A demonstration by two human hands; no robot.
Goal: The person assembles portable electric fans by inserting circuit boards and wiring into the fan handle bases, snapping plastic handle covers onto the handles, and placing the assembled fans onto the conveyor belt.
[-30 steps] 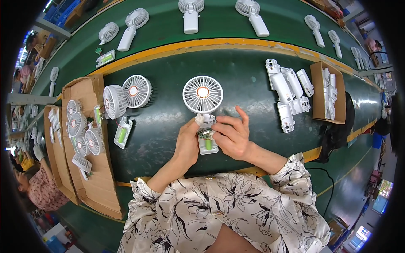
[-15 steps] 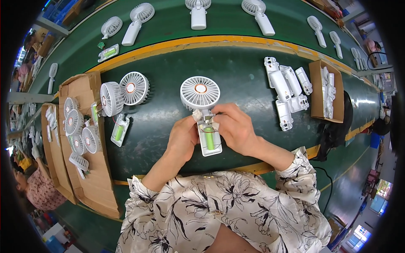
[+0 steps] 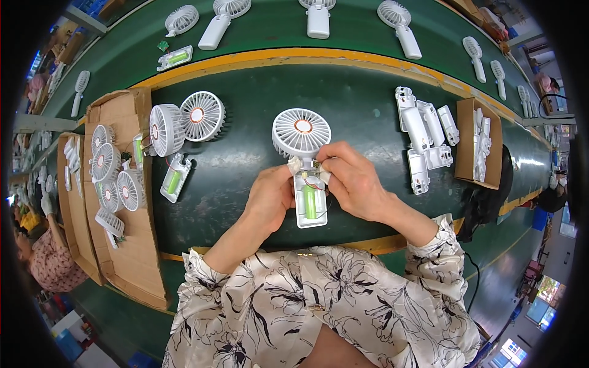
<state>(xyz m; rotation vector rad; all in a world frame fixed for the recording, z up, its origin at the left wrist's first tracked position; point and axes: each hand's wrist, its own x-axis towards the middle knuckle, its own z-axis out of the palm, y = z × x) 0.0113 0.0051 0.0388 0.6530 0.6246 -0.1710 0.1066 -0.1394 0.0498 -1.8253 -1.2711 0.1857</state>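
Note:
Between my two hands is a white handheld fan [image 3: 302, 132], its round grille away from me and its handle opened toward me. Inside the handle shell [image 3: 311, 222] lies a green cylindrical battery [image 3: 310, 202] with thin red and dark wires. My left hand [image 3: 269, 195] is closed on the left side of the handle, just below the fan head. My right hand [image 3: 354, 183] pinches at the handle's right upper part, by the small parts at the neck. White wrapping shows on fingertips of both hands. What exactly the right fingertips grip is hidden.
Left of me lie two fan heads [image 3: 202, 116] and an open shell with a battery [image 3: 176, 178], beside a cardboard tray [image 3: 138, 257] of fans. White handle shells [image 3: 417, 132] and a cardboard box [image 3: 491, 144] are at right. Finished-looking fans [image 3: 319, 21] rest on the green belt beyond the yellow edge.
My view has shifted a little, so the surroundings sit differently. Both hands stay on the fan at its neck, and my right fingers have moved slightly there.

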